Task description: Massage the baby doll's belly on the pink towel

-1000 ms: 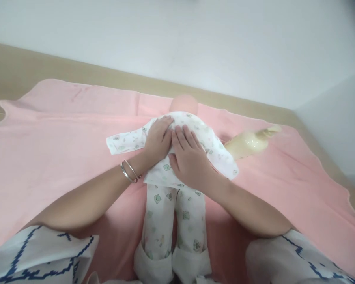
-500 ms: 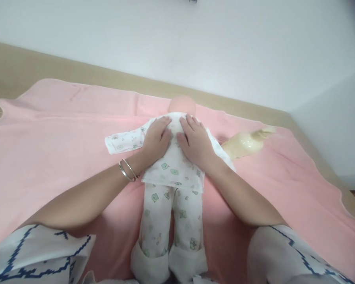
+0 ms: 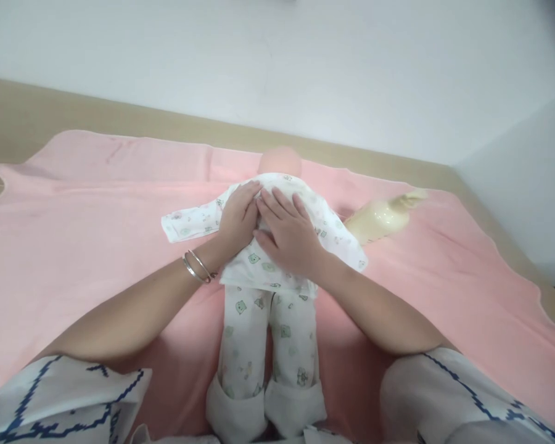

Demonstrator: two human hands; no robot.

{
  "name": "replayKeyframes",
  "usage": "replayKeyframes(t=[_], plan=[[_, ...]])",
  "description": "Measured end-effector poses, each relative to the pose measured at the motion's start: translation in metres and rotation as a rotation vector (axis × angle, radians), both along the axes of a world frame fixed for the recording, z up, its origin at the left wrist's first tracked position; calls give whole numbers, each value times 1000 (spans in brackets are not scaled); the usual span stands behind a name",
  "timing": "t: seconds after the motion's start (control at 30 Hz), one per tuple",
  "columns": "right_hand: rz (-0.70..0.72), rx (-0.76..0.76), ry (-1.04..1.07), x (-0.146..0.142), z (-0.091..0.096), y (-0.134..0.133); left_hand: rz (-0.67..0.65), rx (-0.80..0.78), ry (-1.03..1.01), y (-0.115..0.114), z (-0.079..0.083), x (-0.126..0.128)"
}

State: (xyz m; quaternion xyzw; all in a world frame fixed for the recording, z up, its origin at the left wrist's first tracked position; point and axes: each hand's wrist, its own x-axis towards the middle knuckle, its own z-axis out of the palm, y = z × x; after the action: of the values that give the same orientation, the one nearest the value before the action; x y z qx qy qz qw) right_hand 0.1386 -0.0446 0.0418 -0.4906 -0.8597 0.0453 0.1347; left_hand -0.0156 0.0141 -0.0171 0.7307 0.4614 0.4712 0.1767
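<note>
A baby doll [image 3: 280, 161] lies on its back on a pink blanket [image 3: 74, 209], head away from me. It wears a white printed top [image 3: 326, 225] and matching trousers [image 3: 268, 345]. My left hand [image 3: 238, 216], two bangles on its wrist, rests flat on the left side of the doll's chest, fingers stretched out. Over the middle of the chest lies my right hand [image 3: 289, 233], also flat and touching the left one. An empty sleeve [image 3: 189, 222] sticks out to the left. One bare doll arm [image 3: 383, 213] juts out to the right.
The blanket covers a beige surface [image 3: 37, 111] that meets a white wall [image 3: 277, 61] behind. My white sleeves with blue lines [image 3: 65, 394] fill the lower corners.
My right hand has slid left and down from the doll's right chest to the middle, now meeting the left hand. The top's right flap shows again. The left hand stays put.
</note>
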Motion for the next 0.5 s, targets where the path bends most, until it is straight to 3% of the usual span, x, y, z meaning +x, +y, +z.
replayKeyframes(t=[0.27,0.5], plan=[[-147,-63,93,17,-1,33,-20,55,31,-5,-4,-6],[-227,-37,77,15,-2,30,-65,136,17,-6,-15,-13]])
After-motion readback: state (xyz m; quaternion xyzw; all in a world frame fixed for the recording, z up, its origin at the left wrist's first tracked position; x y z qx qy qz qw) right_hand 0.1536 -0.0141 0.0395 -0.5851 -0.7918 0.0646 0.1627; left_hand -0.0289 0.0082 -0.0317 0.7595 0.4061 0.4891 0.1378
